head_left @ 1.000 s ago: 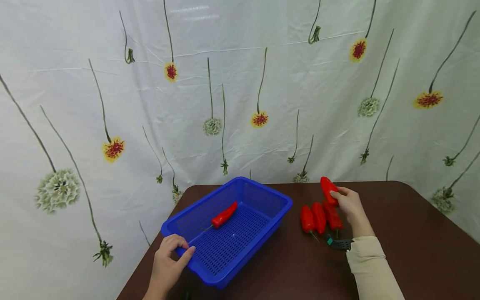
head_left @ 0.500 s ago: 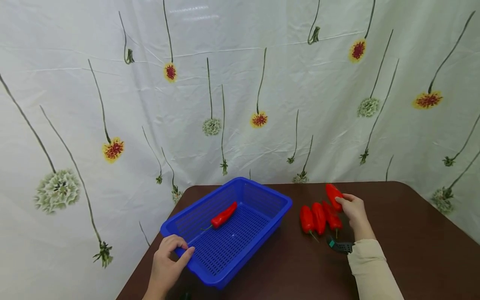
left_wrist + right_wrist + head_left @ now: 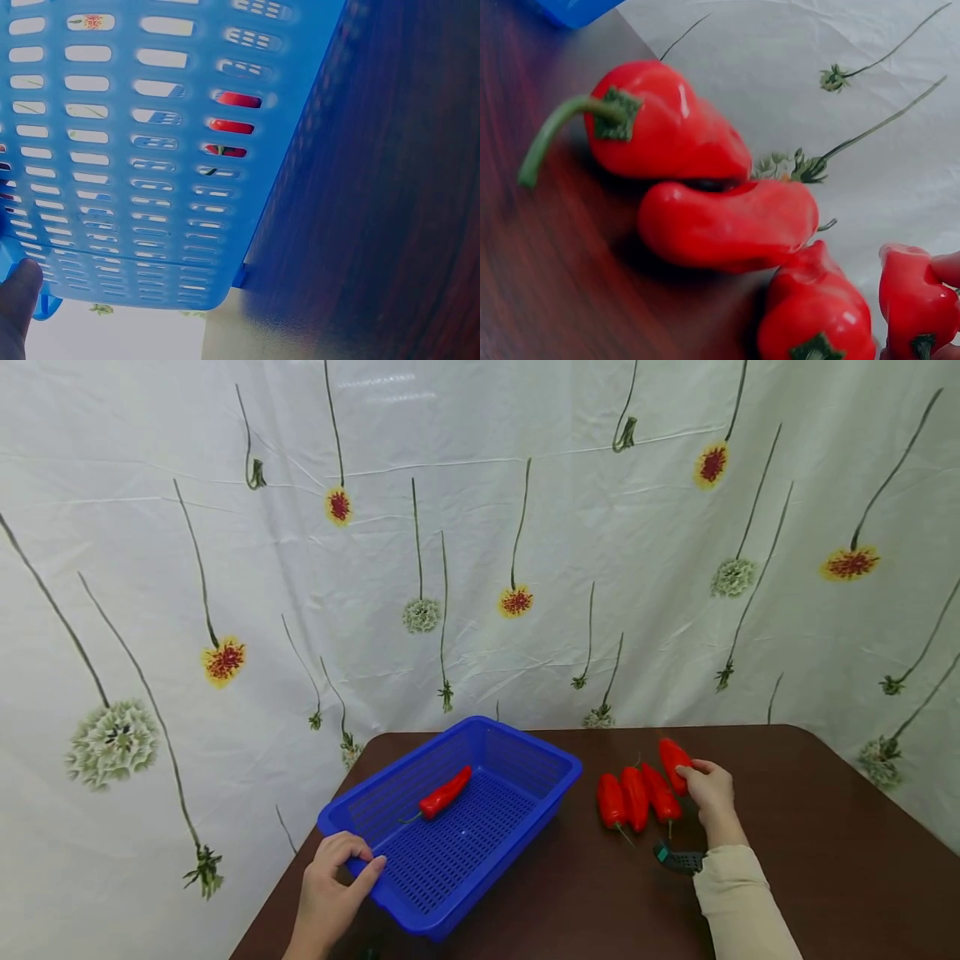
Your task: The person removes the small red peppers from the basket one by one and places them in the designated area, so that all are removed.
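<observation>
My left hand [image 3: 333, 885] grips the near left corner of a blue plastic basket [image 3: 487, 875], thumb and fingers at its rim. One red chili pepper [image 3: 446, 792] with a green stem lies inside the basket. Over on the right, my right hand [image 3: 711, 789] pinches another red pepper [image 3: 672, 764] at the right end of a row. Beside it, three red peppers [image 3: 635, 797] lie side by side on the table. In the right wrist view, the held pepper [image 3: 915, 300] shows at the lower right edge, partly covered by fingers.
The dark brown table [image 3: 600, 893] runs to a flower-printed white curtain [image 3: 465, 543] behind it. A black device with a strap [image 3: 678, 858] sits at the right wrist, close to the near ends of the peppers.
My right hand has moved down and slightly right with its pepper, from above the row to its right end. The left hand and basket have stayed in place.
</observation>
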The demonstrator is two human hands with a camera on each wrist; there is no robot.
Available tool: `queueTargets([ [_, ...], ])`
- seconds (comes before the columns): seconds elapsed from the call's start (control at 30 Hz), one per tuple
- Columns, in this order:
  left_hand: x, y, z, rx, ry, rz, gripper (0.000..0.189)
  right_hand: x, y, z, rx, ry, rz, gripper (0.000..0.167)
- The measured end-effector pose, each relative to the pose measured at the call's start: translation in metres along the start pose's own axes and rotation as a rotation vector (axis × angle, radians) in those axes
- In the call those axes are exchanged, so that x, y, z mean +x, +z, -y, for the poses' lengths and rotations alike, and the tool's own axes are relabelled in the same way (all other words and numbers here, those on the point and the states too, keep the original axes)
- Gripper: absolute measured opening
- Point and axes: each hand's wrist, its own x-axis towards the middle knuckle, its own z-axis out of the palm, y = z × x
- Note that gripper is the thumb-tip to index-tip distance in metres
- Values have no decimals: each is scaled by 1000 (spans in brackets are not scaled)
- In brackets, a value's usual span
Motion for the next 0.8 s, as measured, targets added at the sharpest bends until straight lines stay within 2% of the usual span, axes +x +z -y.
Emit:
queueTargets([
  [0.1, 0, 0, 0, 4, -2, 3, 36, 1, -1, -3, 1, 12, -28, 54],
  [0.2, 0, -1, -3, 13, -42, 17, 36, 1, -4, -6, -4, 19, -38, 54],
  [0.33, 1, -2, -6, 19, -65, 20, 36, 2, -5, -9, -25, 20, -53, 54],
  [0.6, 0, -1, -4, 21, -35, 1, 37, 3, -3, -18, -107, 19, -84, 51],
  [0.8, 0, -2, -7, 30, -57, 17, 35, 3, -1, -22, -146, 5, -111, 48],
])
